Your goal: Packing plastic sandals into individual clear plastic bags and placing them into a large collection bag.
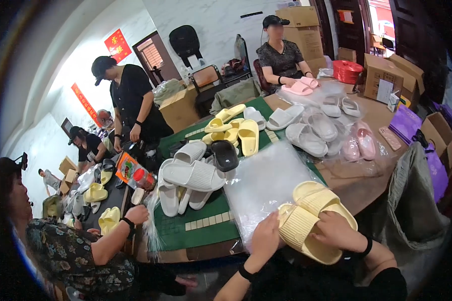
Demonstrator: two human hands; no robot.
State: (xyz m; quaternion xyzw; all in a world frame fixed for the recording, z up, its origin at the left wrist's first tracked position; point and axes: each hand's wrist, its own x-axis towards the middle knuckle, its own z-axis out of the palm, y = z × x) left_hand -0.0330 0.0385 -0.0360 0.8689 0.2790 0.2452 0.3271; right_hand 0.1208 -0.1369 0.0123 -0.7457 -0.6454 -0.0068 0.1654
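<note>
While both hands [301, 233] grip, yellow slippers [314, 215] seemingly lie between.

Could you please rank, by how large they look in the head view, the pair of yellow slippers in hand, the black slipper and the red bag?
1. Yellow slippers, largest, though nearest the camera, held by the left hand and right hand.
2 and 3. Black slipper and red bag look alike; the bag is farther, so unranked.

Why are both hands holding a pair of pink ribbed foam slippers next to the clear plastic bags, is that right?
Not quite. The head view shows the left hand and right hand on a pair of pale yellow ribbed foam slippers, not pink ones. They do sit beside the clear plastic bags. The pink slippers lie across the table by another person.
</note>
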